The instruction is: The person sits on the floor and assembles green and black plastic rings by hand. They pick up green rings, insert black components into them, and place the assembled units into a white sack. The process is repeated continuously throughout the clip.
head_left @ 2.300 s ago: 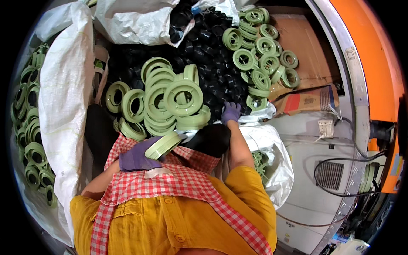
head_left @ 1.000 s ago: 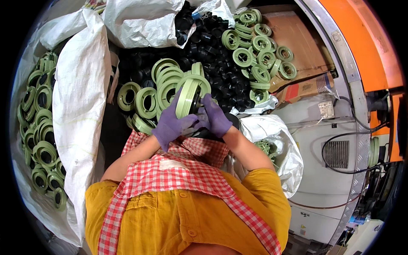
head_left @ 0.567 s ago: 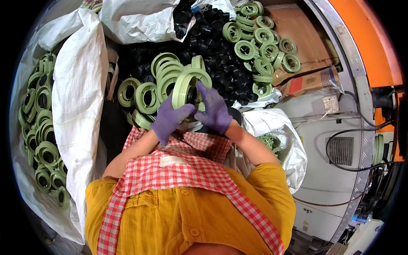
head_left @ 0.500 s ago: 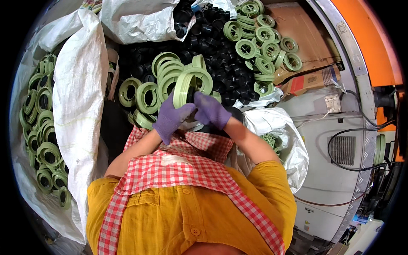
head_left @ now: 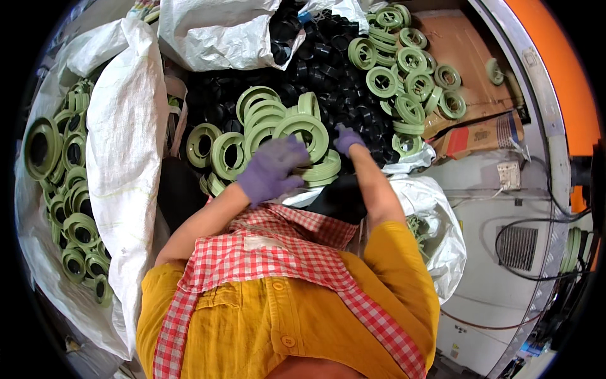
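Note:
My left hand (head_left: 274, 169), in a purple glove, is over the heap of pale green plastic rings (head_left: 257, 120) in front of me. Its fingers are apart and slightly blurred, beside a flanged green ring (head_left: 310, 131), and nothing shows in its grasp. To the right, my right hand (head_left: 349, 140), gloved in purple too, reaches to the edge of the pile of black plastic rings (head_left: 363, 120). One finger stretches out; the others are partly hidden, and I see no ring held there.
On the left, a white woven sack (head_left: 123, 126) borders green rings with black centres (head_left: 81, 230). More green rings (head_left: 410, 85) lie on brown cardboard (head_left: 464, 44) at the far right. An open white bag (head_left: 445, 243) stands beside my right arm, next to a grey machine panel (head_left: 486, 221).
My hands have parted from the green ring they held together. The right moved right to the black pile. A large green ring with a black centre now shows at far left.

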The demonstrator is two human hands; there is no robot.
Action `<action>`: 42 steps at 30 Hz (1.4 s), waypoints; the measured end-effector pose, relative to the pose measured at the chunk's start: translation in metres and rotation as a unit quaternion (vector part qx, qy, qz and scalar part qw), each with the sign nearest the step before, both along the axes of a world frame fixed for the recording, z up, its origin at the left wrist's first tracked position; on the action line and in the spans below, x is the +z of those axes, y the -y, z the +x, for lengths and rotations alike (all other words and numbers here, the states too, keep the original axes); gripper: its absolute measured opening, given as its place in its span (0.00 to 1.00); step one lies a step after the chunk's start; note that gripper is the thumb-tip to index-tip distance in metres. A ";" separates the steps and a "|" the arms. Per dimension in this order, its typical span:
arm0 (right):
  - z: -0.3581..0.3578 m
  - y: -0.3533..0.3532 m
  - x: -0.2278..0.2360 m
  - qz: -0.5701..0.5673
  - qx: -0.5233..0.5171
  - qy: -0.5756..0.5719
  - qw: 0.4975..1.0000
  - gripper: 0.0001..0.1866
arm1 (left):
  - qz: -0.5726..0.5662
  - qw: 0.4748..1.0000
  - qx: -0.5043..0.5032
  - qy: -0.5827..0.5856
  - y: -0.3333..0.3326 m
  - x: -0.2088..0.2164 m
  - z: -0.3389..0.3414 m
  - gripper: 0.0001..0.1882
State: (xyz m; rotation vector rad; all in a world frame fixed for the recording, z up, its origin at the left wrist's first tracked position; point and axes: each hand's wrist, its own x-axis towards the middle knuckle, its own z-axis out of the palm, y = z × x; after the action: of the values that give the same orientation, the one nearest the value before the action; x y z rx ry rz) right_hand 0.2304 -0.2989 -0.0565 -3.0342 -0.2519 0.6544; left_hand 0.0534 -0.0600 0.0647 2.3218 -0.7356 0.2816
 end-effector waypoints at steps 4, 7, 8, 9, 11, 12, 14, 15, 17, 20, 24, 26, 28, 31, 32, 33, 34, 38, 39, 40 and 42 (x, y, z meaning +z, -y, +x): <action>0.001 0.001 0.006 0.041 -0.089 0.022 0.995 0.22 | 0.207 0.966 0.092 0.124 0.020 -0.075 0.027 0.26; -0.012 0.002 0.031 0.154 -0.192 0.155 0.957 0.15 | 0.230 0.960 0.093 0.130 0.018 -0.083 0.039 0.26; -0.012 0.006 0.031 0.234 -0.184 0.195 0.935 0.14 | 0.230 0.968 0.071 0.069 0.017 -0.081 0.041 0.26; -0.012 0.014 0.030 0.310 -0.177 0.235 0.904 0.13 | 0.228 0.973 0.044 0.010 0.017 -0.074 0.042 0.26; -0.019 0.020 0.034 0.438 -0.118 0.342 0.823 0.09 | 0.107 0.989 0.096 -0.015 0.013 -0.047 0.035 0.28; -0.035 0.010 0.053 0.457 -0.098 0.343 0.814 0.09 | 0.048 0.990 0.128 -0.029 0.011 -0.039 0.029 0.29; -0.077 -0.019 0.103 0.495 -0.063 0.348 0.793 0.09 | -0.254 0.944 0.172 -0.122 0.011 -0.020 0.011 0.34; -0.092 -0.028 0.109 0.543 -0.032 0.323 0.774 0.09 | -0.407 0.878 0.136 -0.212 0.010 0.018 -0.003 0.34; -0.118 -0.057 0.114 0.569 0.014 0.284 0.772 0.10 | -0.552 0.770 0.095 -0.306 0.016 0.031 -0.025 0.36; -0.138 -0.098 0.097 0.661 -0.032 0.203 0.722 0.14 | -0.548 0.773 0.201 -0.250 0.038 0.009 -0.038 0.42; -0.153 -0.092 0.104 0.707 -0.062 -0.041 0.703 0.21 | -0.484 0.820 0.197 -0.234 0.025 0.007 -0.049 0.42; -0.167 -0.090 0.135 0.690 0.067 0.017 0.721 0.21 | -0.428 0.866 0.157 -0.204 0.019 0.018 -0.052 0.41; -0.176 -0.079 0.142 0.640 -0.028 -0.037 0.767 0.20 | -0.417 0.846 0.105 -0.315 0.006 0.039 -0.047 0.31; -0.175 -0.057 0.144 0.471 0.392 0.227 0.757 0.27 | -0.437 0.757 -0.003 -0.486 -0.017 0.052 -0.039 0.19; -0.175 -0.052 0.146 0.427 0.470 0.236 0.736 0.28 | -0.437 0.759 -0.009 -0.483 -0.016 0.048 -0.040 0.19; -0.173 -0.052 0.148 0.409 0.487 0.244 0.732 0.27 | -0.435 0.761 -0.017 -0.482 -0.014 0.049 -0.040 0.18; -0.176 -0.053 0.149 0.458 0.415 0.212 0.757 0.26 | -0.433 0.762 -0.024 -0.480 -0.013 0.052 -0.041 0.18; -0.177 -0.055 0.135 0.600 -0.019 -0.146 0.786 0.29 | -0.362 0.881 0.113 -0.283 0.020 0.028 -0.060 0.39; -0.172 -0.050 0.141 0.579 0.060 -0.149 0.800 0.31 | -0.330 0.883 0.108 -0.314 0.017 0.027 -0.059 0.48; -0.167 -0.048 0.139 0.578 0.092 -0.130 0.800 0.33 | -0.347 0.878 0.116 -0.310 0.016 0.025 -0.059 0.47; -0.161 -0.044 0.134 0.575 0.151 -0.091 0.799 0.37 | -0.383 0.865 0.128 -0.300 0.017 0.015 -0.059 0.47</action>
State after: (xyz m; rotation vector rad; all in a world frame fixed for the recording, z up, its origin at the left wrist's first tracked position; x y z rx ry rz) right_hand 0.0690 -0.2547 0.0780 -1.7514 -0.7850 0.5014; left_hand -0.0054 -0.0769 0.0800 1.5781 0.0279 -0.0500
